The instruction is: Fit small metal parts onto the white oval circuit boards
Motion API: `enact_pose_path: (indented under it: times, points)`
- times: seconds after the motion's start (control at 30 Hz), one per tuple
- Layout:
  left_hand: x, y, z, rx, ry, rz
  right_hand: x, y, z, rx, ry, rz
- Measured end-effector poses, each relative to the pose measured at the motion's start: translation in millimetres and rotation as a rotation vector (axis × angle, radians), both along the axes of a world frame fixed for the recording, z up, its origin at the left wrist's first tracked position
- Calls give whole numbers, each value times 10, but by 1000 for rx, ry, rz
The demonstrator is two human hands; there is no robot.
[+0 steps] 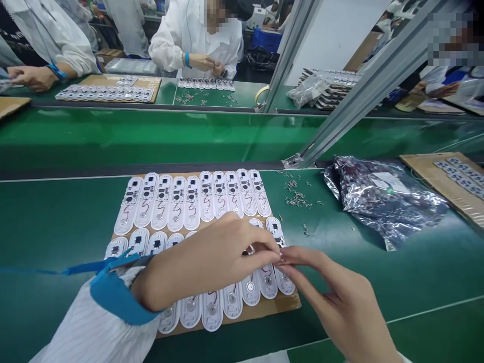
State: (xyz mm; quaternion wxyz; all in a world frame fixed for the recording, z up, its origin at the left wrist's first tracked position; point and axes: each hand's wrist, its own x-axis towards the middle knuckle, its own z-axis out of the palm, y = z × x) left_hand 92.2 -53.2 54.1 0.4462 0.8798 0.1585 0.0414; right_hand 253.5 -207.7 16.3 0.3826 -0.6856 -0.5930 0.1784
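My left hand (242,247) reaches across the near row of white plastic housings, its thumb and forefinger closed in a pinch. Fingertip to fingertip with it, my right hand (333,292) pinches from the right. Something tiny sits between the fingertips, too small to name. Both hands are over the rightmost near housing (285,283). Each housing carries a small circuit board, dark chips, thin red wires and a round metal disc, as on the far-row housing (126,214). A cardboard sheet (272,305) bears both rows; my left forearm hides part of the near row.
Small loose metal parts (298,199) lie scattered right of the cardboard. Beyond them are a silver antistatic bag (385,191) and another cardboard sheet (446,176) with boards. A metal post (340,106) slants up at the back. Across the green divider, a co-worker (204,45) handles similar housings.
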Motion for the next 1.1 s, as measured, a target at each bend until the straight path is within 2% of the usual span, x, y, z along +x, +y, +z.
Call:
enact_pose_path:
  times: [0.07,0.17,0.4,0.47,0.53,0.67,0.7,0.77,0.9,1.1]
  points:
    - [25,-4,19,-120,-37,47,23,-40,-44,119,-110,-11]
    - [62,-28,-2,-252,-74,85,48,-65,-119,223,-158,2]
    - [135,-63,-145,-518,-32,70,28,-17,-247,385,-170,3]
    - [142,-65,-166,-548,0,62,36,-7,-262,394,-182,-10]
    - [136,-69,-193,-431,19,52,67,1,-278,345,-216,-1]
    - [109,-106,-346,160,-2,8,168,35,-352,133,-311,118]
    - [106,-122,-403,281,0,-21,187,48,-378,81,-333,161]
    - [108,-159,-513,418,39,-81,209,76,-423,8,-377,230]
    - [135,-212,-624,447,158,-109,198,130,-445,-67,-445,277]
    - [156,-204,-610,417,198,-116,179,178,-409,-79,-478,310]
